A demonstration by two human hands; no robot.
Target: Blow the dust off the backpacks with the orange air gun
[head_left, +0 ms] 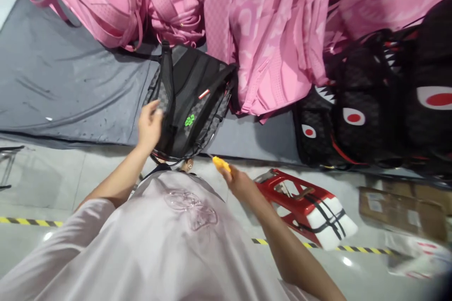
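Head view: black backpack (189,89) on grey-draped counter (74,80); left hand (149,126) half-curled at backpack's edge, contact unclear; right hand (240,184) gripping yellow-handled tool (221,164).

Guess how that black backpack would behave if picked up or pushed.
The black backpack would probably flex, as its sides look soft. Its long shoulder straps might flop. Lying broad side down on grey cloth, it seems unlikely to roll.

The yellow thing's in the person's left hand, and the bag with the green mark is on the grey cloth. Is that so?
Not quite: the head view shows the yellow thing in the right hand, not the left hand. The bag is on the grey cloth, as you said.
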